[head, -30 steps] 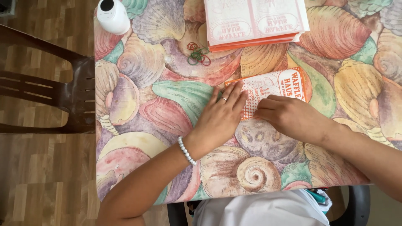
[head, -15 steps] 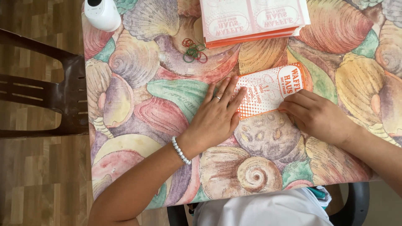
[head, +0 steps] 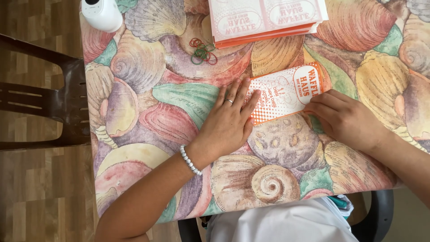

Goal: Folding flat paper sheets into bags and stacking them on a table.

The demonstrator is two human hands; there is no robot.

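An orange and white paper sleeve point(head: 284, 93) is lying flat on the counter point(head: 148, 103), a little tilted, near the middle of the shell-patterned cloth covering it. The left hand point(head: 228, 123) is lying palm down with its grip open, fingers spread and straight, the fingertips point(head: 251, 101) pressing on the sleeve's left end; a ring is showing on one finger and a beaded bracelet point(head: 191, 160) is sitting at the wrist. The right hand point(head: 347, 120) is resting at the sleeve's lower right edge with its fingers curled loosely and touching the paper; it is not closing around anything, though the fingertips themselves are partly hidden. Beyond the sleeve, at the far edge of the counter, a stack of flat paper sleeves point(head: 266, 20) of the same kind is lying with orange edges showing underneath. Just left of that stack, a small tangle of red and green rubber bands point(head: 202, 51) is lying on the cloth, well apart from both hands. A white rounded bottle point(head: 101, 13) is standing at the far left corner. A dark brown chair point(head: 49, 101) is standing on the wooden floor beside the counter's left edge.
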